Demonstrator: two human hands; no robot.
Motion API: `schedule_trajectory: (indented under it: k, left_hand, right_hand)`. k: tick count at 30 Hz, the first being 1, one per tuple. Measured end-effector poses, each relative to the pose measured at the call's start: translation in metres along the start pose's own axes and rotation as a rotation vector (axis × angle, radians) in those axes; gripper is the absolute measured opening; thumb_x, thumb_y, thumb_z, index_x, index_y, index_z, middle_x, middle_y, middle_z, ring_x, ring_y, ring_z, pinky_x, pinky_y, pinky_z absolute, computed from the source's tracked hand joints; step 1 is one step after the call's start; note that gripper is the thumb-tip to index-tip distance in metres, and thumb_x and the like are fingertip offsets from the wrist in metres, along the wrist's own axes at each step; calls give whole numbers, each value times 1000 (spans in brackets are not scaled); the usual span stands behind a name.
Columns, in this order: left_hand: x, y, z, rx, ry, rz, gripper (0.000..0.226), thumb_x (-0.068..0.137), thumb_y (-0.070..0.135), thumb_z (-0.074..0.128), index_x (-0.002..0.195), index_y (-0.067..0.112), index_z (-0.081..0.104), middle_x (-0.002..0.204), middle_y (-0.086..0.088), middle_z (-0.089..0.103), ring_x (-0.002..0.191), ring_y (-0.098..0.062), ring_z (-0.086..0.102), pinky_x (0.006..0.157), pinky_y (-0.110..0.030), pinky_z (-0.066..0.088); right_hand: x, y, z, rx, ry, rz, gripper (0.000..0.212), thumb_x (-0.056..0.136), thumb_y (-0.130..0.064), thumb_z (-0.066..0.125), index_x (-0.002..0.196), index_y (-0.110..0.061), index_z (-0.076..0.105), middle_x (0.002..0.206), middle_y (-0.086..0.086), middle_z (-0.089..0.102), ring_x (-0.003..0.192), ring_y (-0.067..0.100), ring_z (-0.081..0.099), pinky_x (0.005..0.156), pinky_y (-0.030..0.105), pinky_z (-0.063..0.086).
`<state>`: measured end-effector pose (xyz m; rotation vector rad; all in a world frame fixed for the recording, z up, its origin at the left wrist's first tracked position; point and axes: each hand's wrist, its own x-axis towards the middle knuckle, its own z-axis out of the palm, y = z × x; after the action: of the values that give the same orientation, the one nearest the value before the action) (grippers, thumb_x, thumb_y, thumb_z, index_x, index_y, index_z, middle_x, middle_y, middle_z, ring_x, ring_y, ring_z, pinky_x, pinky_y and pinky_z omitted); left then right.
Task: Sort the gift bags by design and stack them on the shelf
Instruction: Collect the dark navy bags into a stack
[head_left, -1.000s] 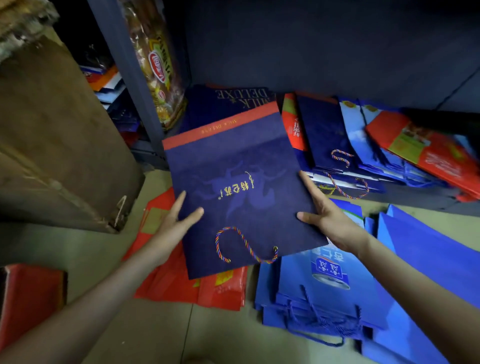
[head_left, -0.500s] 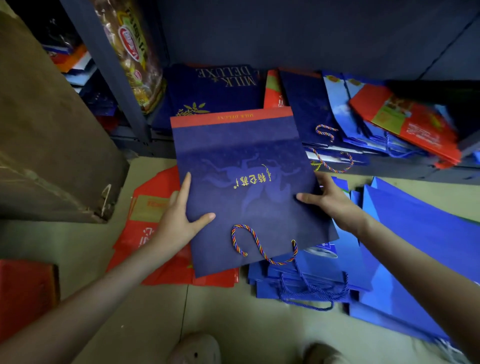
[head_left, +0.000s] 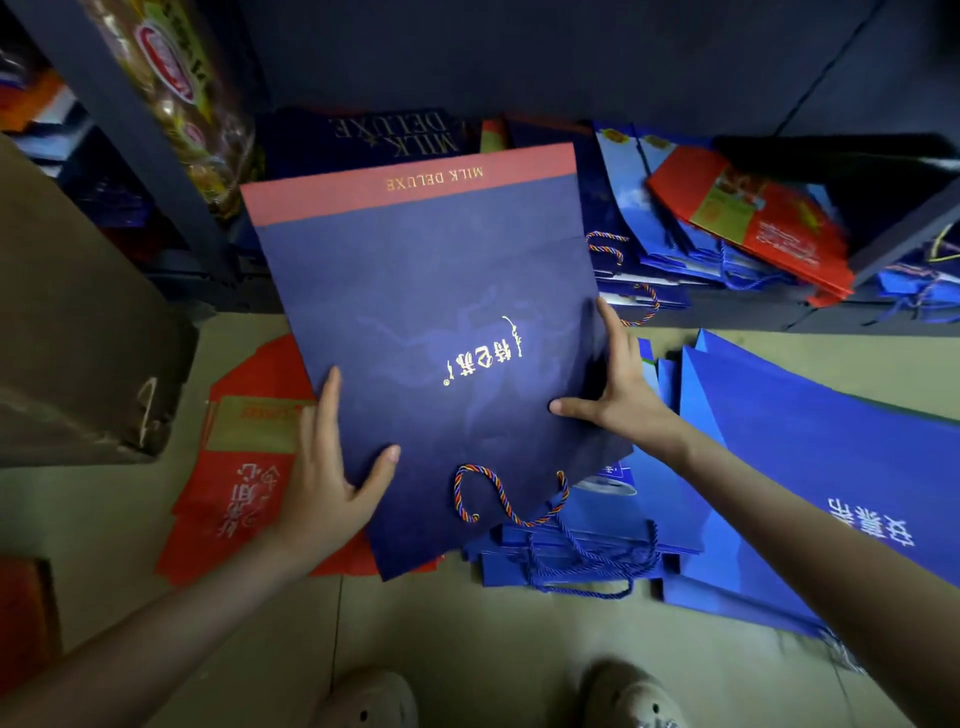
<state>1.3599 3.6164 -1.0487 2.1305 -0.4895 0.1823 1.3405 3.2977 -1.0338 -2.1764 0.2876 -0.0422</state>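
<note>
I hold a flat navy gift bag with a red band reading MILK DELUXE, gold characters and a multicolour rope handle. My left hand grips its left edge, thumb on top. My right hand grips its right edge, thumb on the face. Its red-banded end reaches over the low shelf, above another navy MILK DELUXE bag lying there. Further right on the shelf lie navy, light blue and red bags.
On the floor lie red bags at left, a stack of blue bags with cord handles and large blue bags at right. A cardboard box stands left. A snack packet hangs by the shelf post. My shoes show at the bottom.
The navy bag has moved forward toward the shelf, its red end now over the MILK DELUXE bag there. Both hands kept their grip and the view tilted downward.
</note>
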Motion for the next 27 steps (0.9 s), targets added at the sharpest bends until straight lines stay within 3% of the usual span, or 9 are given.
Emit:
schedule_trajectory:
  k: [4, 7, 11, 16, 18, 21, 24, 25, 27]
  left_hand:
    - [12, -10, 0, 91, -53, -77, 99, 74, 50, 62, 151, 11, 12, 117, -6, 34, 113, -27, 40, 97, -18, 28]
    - [28, -9, 4, 163, -93, -159, 108, 72, 35, 79, 151, 15, 8, 113, -14, 36, 107, -34, 44, 93, -28, 33]
    - [43, 13, 15, 176, -113, -128, 109, 73, 28, 80, 148, 21, 2, 111, -13, 36, 102, -36, 47, 89, -37, 41]
    - [60, 59, 50, 68, -147, -4, 99, 74, 52, 61, 151, 14, 12, 106, -7, 37, 97, -25, 43, 78, -21, 33]
    - [67, 80, 72, 10, -217, 48, 96, 74, 54, 51, 151, 13, 12, 109, -10, 40, 101, -23, 42, 82, -17, 31]
    - [76, 115, 108, -48, -355, 105, 94, 78, 46, 55, 151, 17, 5, 118, -12, 41, 110, -29, 44, 94, -25, 36]
    - [79, 142, 145, -143, -517, 84, 97, 83, 20, 69, 151, 16, 0, 144, -14, 32, 129, -20, 32, 95, -3, 20]
    - [79, 147, 157, -166, -589, 77, 99, 83, 18, 69, 150, 17, -4, 149, -12, 25, 134, -17, 27, 94, -2, 16]
    - [76, 155, 176, -122, -757, 78, 103, 85, 23, 68, 149, 21, -12, 152, -7, 15, 139, -18, 22, 98, -12, 20]
  right_hand:
    - [7, -5, 11, -72, 65, -40, 126, 56, -31, 89, 150, -30, 5, 139, 2, 25, 132, 22, 25, 110, 34, 24]
    - [13, -8, 14, -126, 117, -15, 124, 58, -24, 90, 149, -32, 6, 140, 12, 28, 127, 27, 27, 111, 40, 25]
    - [8, -4, -4, -131, 159, 39, 123, 60, -19, 89, 148, -35, 5, 129, 14, 31, 122, 25, 32, 103, 23, 22]
    - [-22, 23, -58, -89, 193, 163, 118, 66, -16, 86, 148, -40, 5, 122, 6, 26, 124, 22, 29, 103, 23, 21]
    - [-42, 38, -86, -65, 215, 235, 117, 67, -16, 85, 148, -41, 4, 124, 4, 26, 124, 19, 28, 104, 23, 21]
    - [-74, 66, -127, -10, 262, 359, 117, 68, -17, 85, 148, -44, 5, 126, 2, 27, 126, 17, 30, 109, 30, 25]
    - [-101, 97, -156, 46, 331, 466, 122, 59, -24, 90, 148, -43, 9, 141, 0, 27, 135, 17, 26, 113, 43, 26]
    - [-108, 107, -162, 47, 352, 498, 124, 54, -29, 90, 148, -43, 10, 144, 0, 26, 136, 19, 26, 112, 46, 27]
    - [-121, 125, -171, 43, 377, 568, 128, 49, -32, 89, 149, -38, 10, 145, 4, 26, 137, 22, 27, 112, 48, 28]
